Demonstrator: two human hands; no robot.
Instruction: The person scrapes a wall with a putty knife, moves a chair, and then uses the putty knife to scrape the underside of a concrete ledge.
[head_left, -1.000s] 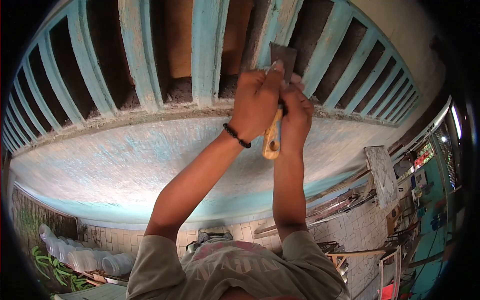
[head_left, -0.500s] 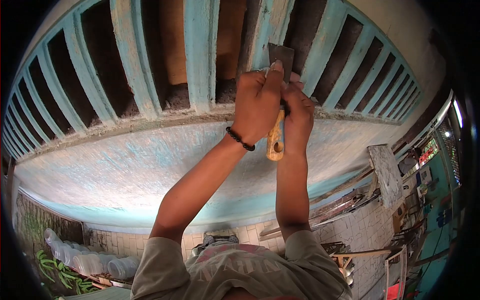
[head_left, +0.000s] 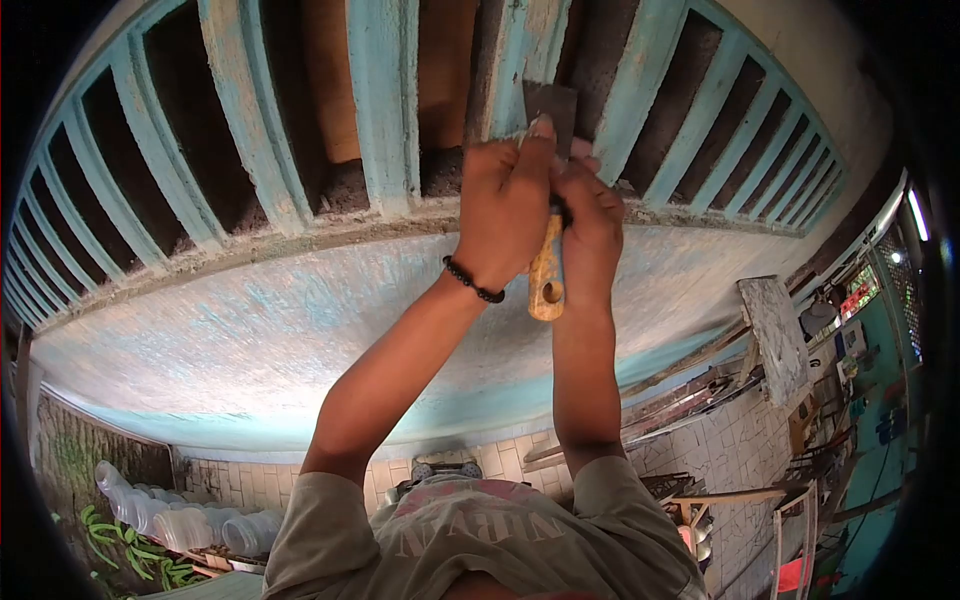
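Observation:
A putty knife (head_left: 546, 280) is held blade-up against a light-blue slat (head_left: 514, 80) with worn paint. Its handle is yellowish wood with a hole at the lower end, and its flat metal blade shows above my fingers. My left hand (head_left: 505, 210), with a black beaded bracelet at the wrist, is closed on the knife, its thumb pressed along the blade. My right hand (head_left: 590, 215) is closed round the knife's neck from the other side. The blade's lower part and several fingertips are hidden.
Blue slats (head_left: 385, 110) with dark gaps run across the top, above a ledge and a patchy wall (head_left: 300, 310). Clear plastic containers (head_left: 185, 525) stand at lower left beside green plants (head_left: 120, 550). A worn board (head_left: 775, 340) and wooden frames are at right.
Both hands and the putty knife have shifted slightly left in view, and the blade has turned a little. The slats have shifted left too. Both hands keep their grip.

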